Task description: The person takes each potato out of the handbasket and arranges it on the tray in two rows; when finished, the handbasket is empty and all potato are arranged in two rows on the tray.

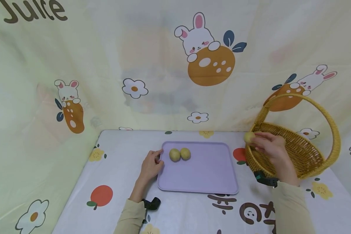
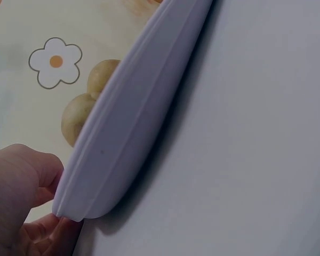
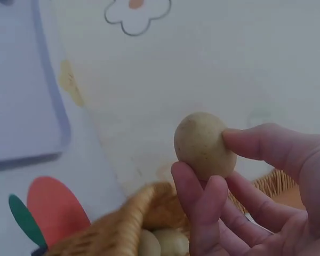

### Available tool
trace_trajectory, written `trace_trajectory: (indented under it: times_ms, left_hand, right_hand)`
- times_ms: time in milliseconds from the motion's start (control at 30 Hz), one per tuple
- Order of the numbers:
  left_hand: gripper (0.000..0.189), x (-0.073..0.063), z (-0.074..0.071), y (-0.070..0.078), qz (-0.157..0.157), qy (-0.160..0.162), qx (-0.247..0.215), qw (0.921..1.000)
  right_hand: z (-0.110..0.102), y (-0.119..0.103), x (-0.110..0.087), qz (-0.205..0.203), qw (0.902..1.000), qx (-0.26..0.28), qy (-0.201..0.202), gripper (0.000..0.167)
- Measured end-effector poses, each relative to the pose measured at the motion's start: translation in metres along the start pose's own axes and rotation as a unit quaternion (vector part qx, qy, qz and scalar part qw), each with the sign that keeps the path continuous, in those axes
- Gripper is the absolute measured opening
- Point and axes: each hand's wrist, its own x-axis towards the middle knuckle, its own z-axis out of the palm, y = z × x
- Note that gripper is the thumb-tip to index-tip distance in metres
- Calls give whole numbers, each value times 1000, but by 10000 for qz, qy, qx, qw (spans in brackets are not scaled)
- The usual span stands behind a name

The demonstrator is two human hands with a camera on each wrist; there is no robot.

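Observation:
My right hand (image 1: 270,144) pinches a round yellow-green fruit (image 3: 205,145) between thumb and fingertips. In the head view it holds this fruit over the left rim of a woven basket (image 1: 305,148) with a tall arched handle. More pale round fruits (image 3: 172,242) show inside the basket in the right wrist view. A lilac tray (image 1: 204,175) lies left of the basket, bearing two similar fruits (image 1: 174,155) side by side near its upper left corner. At the tray's left edge, my left hand (image 1: 150,165) holds the rim with thumb and fingers, as the left wrist view (image 2: 29,197) also shows.
A white printed cloth (image 1: 128,143) covers the table, and a cream cloth (image 1: 158,58) with rabbit pictures hangs behind it. The basket's handle (image 1: 329,113) arches high on the right. Dark wrist devices (image 1: 152,203) sit on both wrists.

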Motion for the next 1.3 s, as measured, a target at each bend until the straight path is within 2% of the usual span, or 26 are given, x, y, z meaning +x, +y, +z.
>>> trace_trajectory:
  times_ms: [67,133,367,533,867,1167,1300]
  left_hand:
    - [52,0,0,1,9,11,5,10000]
    - [52,0,-1,2,21,21,-20,10000]
    - [51,-1,-2,2,-24,-10,4,10000]
    - [52,-1,-2,1,-23,5,3,10000]
    - [51,0,-1,0,29,14,-21,10000]
    - [51,1,1,-2,31,24,51,10000]
    - [51,0,1,0,53,43,13,10000]
  right_hand:
    - [6,0,-1,-91,9998,36,-166,20]
    - [12,0,0,-181,9993,-216,-263,23]
    - [38,1,4,-273,9941,-988,-350,52]
    - [57,7,10,-337,9871,-1518,-367,61]
    - [86,28,21,-189,9770,-2085,-399,55]
    - [103,55,28,66,9773,-2033,-597,50]
    - [114,66,32,31,9742,-2141,-716,49]
